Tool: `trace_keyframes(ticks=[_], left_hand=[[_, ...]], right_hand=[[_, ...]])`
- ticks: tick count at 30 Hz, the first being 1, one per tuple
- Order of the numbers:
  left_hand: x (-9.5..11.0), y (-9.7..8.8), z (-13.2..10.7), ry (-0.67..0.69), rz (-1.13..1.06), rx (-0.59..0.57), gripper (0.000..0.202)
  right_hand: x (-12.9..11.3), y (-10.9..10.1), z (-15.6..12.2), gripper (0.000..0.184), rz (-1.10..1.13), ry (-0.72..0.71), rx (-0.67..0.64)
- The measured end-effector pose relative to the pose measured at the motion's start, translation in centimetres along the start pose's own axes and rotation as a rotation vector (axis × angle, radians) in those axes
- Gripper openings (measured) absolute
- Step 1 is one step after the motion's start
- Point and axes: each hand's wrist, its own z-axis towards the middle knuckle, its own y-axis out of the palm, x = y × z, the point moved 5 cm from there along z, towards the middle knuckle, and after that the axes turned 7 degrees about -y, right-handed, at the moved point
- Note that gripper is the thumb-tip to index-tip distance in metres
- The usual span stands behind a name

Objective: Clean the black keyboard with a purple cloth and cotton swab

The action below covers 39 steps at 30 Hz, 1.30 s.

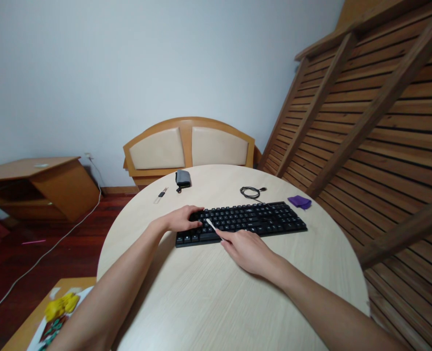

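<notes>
A black keyboard (252, 218) lies on the round, pale wooden table (216, 297). My left hand (181, 218) rests over its left end, thumb and index finger apart, with the thumb on the keys and the other fingers partly hidden. Between the thumb and fingers of my right hand (247, 248) is a thin white stick that looks like a cotton swab (211, 224). Its white tip points up and left at the keys in the left half of the keyboard, close to my left thumb. Whether the tip touches a key I cannot tell.
Behind the keyboard lie its coiled cable (251, 193), a grey pouch (183, 178) and a small tool with a black middle (161, 194). A folded purple cloth (299, 201) sits at the right. A slatted wooden frame (384, 146) leans close to the table's right side.
</notes>
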Motion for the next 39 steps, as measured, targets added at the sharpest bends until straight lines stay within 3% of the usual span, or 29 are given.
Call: trace_keyframes(ticks=[10, 20, 30, 39], left_hand=[[-0.3, -0.3, -0.3, -0.072, -0.022, -0.012, 0.070], [-0.6, -0.5, -0.3, -0.061, -0.005, 0.001, 0.068], [-0.9, -0.7, -0.4, -0.090, -0.023, -0.010, 0.072], [-2.0, -1.4, -0.7, -0.148, -0.051, -0.020, 0.062]], right_hand=[[-0.1, 0.5, 1.1, 0.045, -0.072, 0.023, 0.018], [-0.3, 0.0, 3.1, 0.044, -0.114, 0.028, -0.019], [-1.7, 0.0, 5.6, 0.038, -0.135, 0.094, -0.003], [-1.0, 0.1, 7.2, 0.036, -0.082, 0.108, 0.001]])
